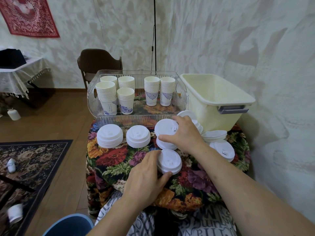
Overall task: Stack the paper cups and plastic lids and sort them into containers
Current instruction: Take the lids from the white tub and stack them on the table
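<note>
Several stacks of paper cups [109, 96] stand inside a clear plastic bin [136, 114] at the back of the floral table. White plastic lids sit in stacks in front of it: one at the left [110, 137], one beside it [138, 136]. My right hand [184, 133] grips a tilted lid stack [166, 128] at the middle. My left hand [144, 174] holds the near lid stack [170, 161] by its left edge. More lids [221, 149] lie at the right, partly hidden by my right arm.
An empty cream tub [219, 101] with a grey handle stands at the back right, against the wall. A dark chair [98, 62] is behind the table. A blue bucket rim [68, 223] and a rug [25, 167] with loose cups lie on the floor to the left.
</note>
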